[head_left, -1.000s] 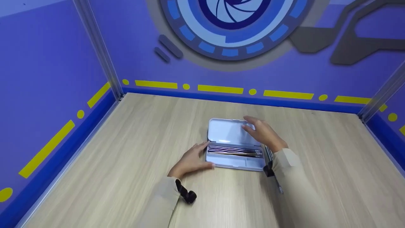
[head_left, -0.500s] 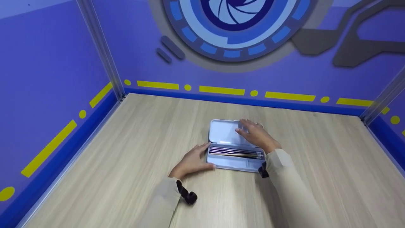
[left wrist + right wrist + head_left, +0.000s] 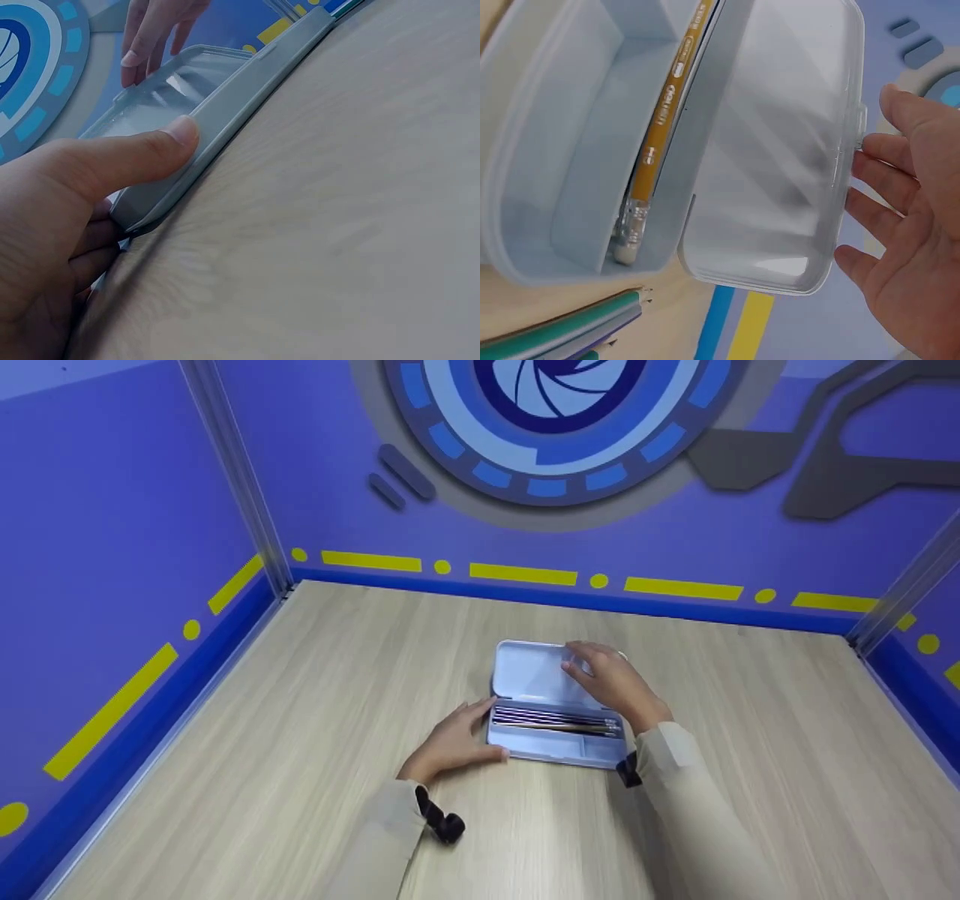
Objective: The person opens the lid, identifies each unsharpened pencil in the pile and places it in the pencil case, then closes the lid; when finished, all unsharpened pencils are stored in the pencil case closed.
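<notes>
The surface (image 3: pixel 300 750), pale wood grain, is closed in by purple walls (image 3: pixel 112 510) on three sides. Near its middle lies an open case (image 3: pixel 551 735), its tray toward the person and its lid (image 3: pixel 529 675) standing up behind on the hinge. The left hand (image 3: pixel 454 739) braces the tray's left end: the thumb lies flat along the near wall while the fingers curl round the end, which I judge keeps the case from sliding. The right hand (image 3: pixel 611 679) reaches over the tray with fingers nearly straight and spread, their tips at the lid's free edge beside the latch, holding nothing; it seems to steady or tip the lid. Pencils (image 3: pixel 555 718) lie lengthwise in the tray's rear groove, and more pencils (image 3: pixel 562 334) rest on the surface just outside the case's right end.
</notes>
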Demonstrator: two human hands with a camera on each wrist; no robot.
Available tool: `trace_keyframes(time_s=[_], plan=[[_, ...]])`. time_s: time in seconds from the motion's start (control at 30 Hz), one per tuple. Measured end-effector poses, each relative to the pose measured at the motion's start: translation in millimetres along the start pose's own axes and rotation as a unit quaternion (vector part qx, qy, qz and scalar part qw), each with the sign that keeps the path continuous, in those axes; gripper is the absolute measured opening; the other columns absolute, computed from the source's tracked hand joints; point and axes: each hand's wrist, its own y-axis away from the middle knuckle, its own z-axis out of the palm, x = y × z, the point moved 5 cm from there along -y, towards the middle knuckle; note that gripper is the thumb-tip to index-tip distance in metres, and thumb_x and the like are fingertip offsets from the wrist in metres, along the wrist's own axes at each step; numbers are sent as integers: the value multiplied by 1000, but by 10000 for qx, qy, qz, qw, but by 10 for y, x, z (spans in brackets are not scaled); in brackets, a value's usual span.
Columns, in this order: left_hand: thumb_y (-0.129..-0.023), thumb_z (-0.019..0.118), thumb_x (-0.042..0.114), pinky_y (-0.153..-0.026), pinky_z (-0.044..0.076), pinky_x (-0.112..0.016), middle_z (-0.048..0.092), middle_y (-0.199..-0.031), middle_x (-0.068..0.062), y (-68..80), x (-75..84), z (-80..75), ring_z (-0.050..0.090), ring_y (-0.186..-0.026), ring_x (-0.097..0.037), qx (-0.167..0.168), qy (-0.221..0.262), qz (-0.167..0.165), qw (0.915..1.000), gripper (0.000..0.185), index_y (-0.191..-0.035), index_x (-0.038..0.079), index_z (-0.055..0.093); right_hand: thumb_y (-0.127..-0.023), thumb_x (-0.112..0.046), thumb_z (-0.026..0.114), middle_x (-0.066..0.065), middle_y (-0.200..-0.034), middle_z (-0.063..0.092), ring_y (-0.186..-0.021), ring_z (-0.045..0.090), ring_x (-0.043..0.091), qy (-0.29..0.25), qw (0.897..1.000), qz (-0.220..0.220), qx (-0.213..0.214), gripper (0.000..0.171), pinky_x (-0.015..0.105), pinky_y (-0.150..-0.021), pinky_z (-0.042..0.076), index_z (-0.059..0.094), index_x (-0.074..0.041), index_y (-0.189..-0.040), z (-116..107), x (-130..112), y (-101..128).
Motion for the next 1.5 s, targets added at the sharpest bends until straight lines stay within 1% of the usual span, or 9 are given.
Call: trace_keyframes(time_s=[0.27,0.47,0.63,0.83,0.93,1.07,1.3,1.4,1.5], plan=[[-70,80,49,-116,23,-56,36,-153,-12,4,-7,4,23,-143,-45,51,5,30,10000,98,-150,18,35,-97,-32,57,12,-138,55,-132,47,32,234,9970,-571,468,43,50,-110,38,57,-12,-135,-106,-82,161],[-69,81,48,-118,21,-52,35,-154,-10,2,11,3,23,-144,-42,54,59,104,9999,100,-151,17,33,-96,-27,59,10,-133,60,-127,53,30,160,9921,-982,764,35,47,-106,43,63,-13,-128,-151,-98,294],[-68,82,46,-119,19,-51,36,-154,-9,1,14,3,22,-144,-40,54,119,52,9999,101,-150,13,33,-96,-26,59,8,-128,63,-122,57,27,69,9883,-1245,877,32,44,-103,47,66,-12,-123,-173,-117,392],[-66,84,44,-118,22,-53,37,-153,-10,-11,-8,10,23,-144,-41,66,208,-10,9998,103,-151,15,33,-96,-25,58,6,-128,64,-122,58,26,-51,9885,-1309,750,30,44,-102,47,66,-15,-124,-169,-117,489],[-66,85,42,-117,25,-51,39,-152,-12,-11,-12,9,25,-143,-40,77,217,40,9997,103,-150,14,34,-95,-21,60,6,-126,66,-120,60,26,-127,9878,-1394,684,28,43,-99,49,68,-15,-121,-171,-120,530],[-65,86,41,-115,29,-49,43,-148,-16,-11,-7,8,35,-139,-36,105,189,178,9996,104,-150,12,33,-93,-17,62,3,-120,69,-113,65,21,-212,9870,-1491,565,27,38,-94,53,69,-16,-119,-162,-113,582],[-66,85,42,-115,31,-47,41,-149,-18,-10,-20,16,36,-139,-36,60,53,118,9999,106,-152,14,30,-94,-24,62,3,-120,69,-111,65,19,-132,9878,-1551,92,33,38,-92,54,66,-15,-125,-16,-26,673],[-66,86,41,-114,32,-46,42,-148,-17,-13,-12,15,39,-137,-34,50,58,181,9998,106,-151,11,30,-93,-25,63,4,-121,68,-113,65,19,-204,9854,-1692,7,35,39,-93,53,65,-14,-126,28,-2,706],[-66,86,39,-115,31,-47,40,-150,-16,-14,-7,10,36,-139,-34,52,62,181,9998,107,-152,10,29,-92,-27,63,5,-125,66,-116,63,21,-102,9824,-1865,-24,36,40,-94,52,65,-14,-127,48,-6,736]])
